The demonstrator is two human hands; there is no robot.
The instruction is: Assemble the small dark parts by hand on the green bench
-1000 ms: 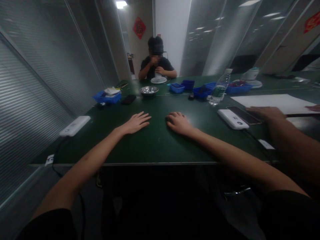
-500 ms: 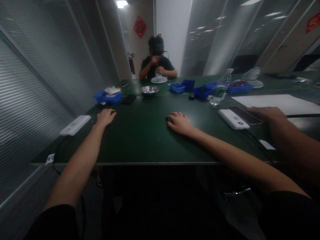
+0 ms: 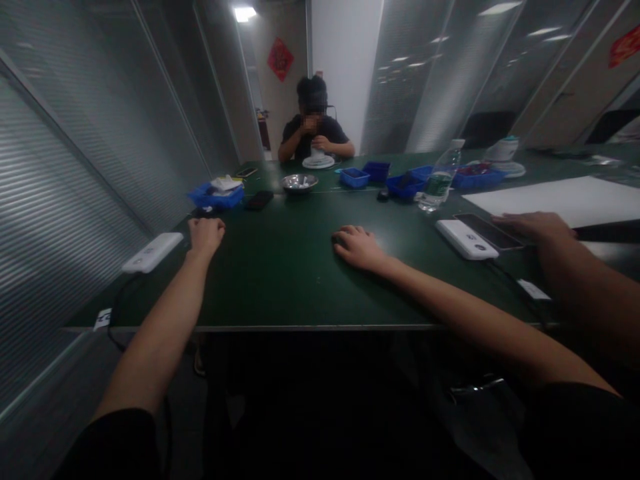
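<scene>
My left hand rests on the dark green table at the left, its fingers curled into a fist; anything inside it is hidden. It lies just right of a white power bank with a black cable. A small dark object sits just beyond the knuckles. My right hand lies palm down near the table's middle, fingers loosely spread and holding nothing.
A co-worker's hand rests by a phone and a second white power bank on the right. Farther back stand blue trays, a metal bowl, a water bottle and a white sheet. A person sits opposite.
My left hand slid from the table's middle to the left, toward the white power bank, and its fingers closed into a fist. My right hand stayed put.
</scene>
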